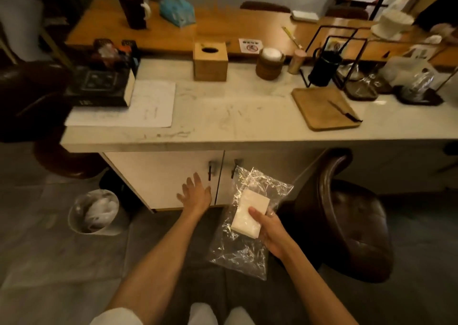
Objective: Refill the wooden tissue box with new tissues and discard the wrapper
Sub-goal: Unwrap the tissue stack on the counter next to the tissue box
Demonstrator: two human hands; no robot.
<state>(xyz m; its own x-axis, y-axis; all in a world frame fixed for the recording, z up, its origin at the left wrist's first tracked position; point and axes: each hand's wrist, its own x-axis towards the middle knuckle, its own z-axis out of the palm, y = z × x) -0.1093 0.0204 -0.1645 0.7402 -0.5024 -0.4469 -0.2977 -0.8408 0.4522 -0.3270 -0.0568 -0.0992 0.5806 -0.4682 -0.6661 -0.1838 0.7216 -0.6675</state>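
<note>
The wooden tissue box, a cube with an oval hole on top, stands at the back of the white counter. My right hand grips a white stack of tissues together with its crinkled clear plastic wrapper, low in front of the cabinet. The wrapper hangs loose around and below the stack. My left hand is spread open, fingers apart, against the left cabinet door near its handle, holding nothing.
A bin with a white liner stands on the floor to the left. A brown leather chair is on the right. The counter carries papers, a dark box, a wooden board with a knife and a wire rack.
</note>
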